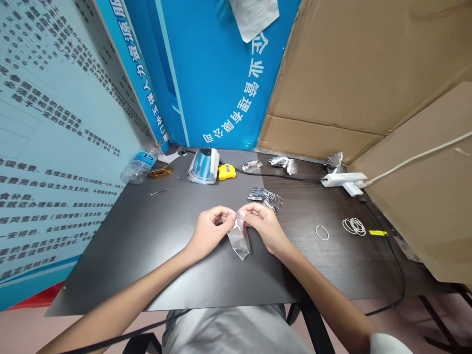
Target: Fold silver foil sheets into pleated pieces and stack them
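Near the table's front, my left hand (pixel 214 227) and my right hand (pixel 262 223) meet, each pinching the top end of a shiny silver film strip (pixel 239 241). The strip hangs down between them, its pointed lower end toward me. Fingers cover its upper edge, so the exact grip is partly hidden. Just beyond my right hand lies a bundle of thin silver strips (pixel 266 197), bound around the middle.
Behind stand a roll of film (pixel 203 167), a yellow tape measure (pixel 226 172), and a plastic bottle (pixel 140 166) at left. More silver bundles (pixel 283 164) lie at the back. On the right are a white power strip (pixel 344 180), rubber bands (pixel 354 226) and a black cable (pixel 396 260).
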Available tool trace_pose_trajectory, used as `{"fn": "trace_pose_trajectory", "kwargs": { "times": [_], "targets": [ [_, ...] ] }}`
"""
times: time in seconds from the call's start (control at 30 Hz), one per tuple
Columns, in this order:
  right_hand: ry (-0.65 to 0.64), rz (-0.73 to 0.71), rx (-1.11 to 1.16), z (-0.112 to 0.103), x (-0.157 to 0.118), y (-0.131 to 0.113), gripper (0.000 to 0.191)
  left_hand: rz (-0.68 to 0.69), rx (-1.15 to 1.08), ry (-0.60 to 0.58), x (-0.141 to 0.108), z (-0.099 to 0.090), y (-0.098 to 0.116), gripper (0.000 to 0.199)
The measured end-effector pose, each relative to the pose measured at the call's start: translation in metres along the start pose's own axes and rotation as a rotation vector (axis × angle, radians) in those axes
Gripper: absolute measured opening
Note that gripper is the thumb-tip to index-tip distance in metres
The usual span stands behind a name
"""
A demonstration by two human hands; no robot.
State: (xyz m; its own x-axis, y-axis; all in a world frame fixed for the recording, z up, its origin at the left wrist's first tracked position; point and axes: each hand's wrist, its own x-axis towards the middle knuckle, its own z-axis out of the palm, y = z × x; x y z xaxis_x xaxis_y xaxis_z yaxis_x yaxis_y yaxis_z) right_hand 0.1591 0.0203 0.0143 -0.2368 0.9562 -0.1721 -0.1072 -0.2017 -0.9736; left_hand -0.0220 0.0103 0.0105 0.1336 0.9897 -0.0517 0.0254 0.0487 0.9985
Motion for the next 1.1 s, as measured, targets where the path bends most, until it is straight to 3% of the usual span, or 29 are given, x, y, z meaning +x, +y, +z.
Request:
{"fn": "trace_pose_trajectory", "kwargs": {
  "times": [0.33, 0.63, 0.87, 1.1],
  "targets": [
    [0.092, -0.107, -0.183, 0.003, 0.006, 0.008, 0.029, -0.022, 0.011, -0.022, 0.004, -0.002, -0.007, 0.018],
    [0.026, 0.016, -0.024, 0.003, 0.004, 0.010, 0.033, -0.002, -0.035, 0.004, 0.008, -0.007, -0.006, 0.026],
    [0.077, 0.006, -0.015, 0.005, 0.007, 0.011, 0.033, 0.002, -0.036, 0.000, 0.012, -0.011, -0.008, 0.028],
    [0.012, 0.056, 0.055, 0.005, 0.004, 0.010, 0.037, 0.017, -0.060, 0.074, 0.012, -0.014, -0.005, 0.028]
  ]
}}
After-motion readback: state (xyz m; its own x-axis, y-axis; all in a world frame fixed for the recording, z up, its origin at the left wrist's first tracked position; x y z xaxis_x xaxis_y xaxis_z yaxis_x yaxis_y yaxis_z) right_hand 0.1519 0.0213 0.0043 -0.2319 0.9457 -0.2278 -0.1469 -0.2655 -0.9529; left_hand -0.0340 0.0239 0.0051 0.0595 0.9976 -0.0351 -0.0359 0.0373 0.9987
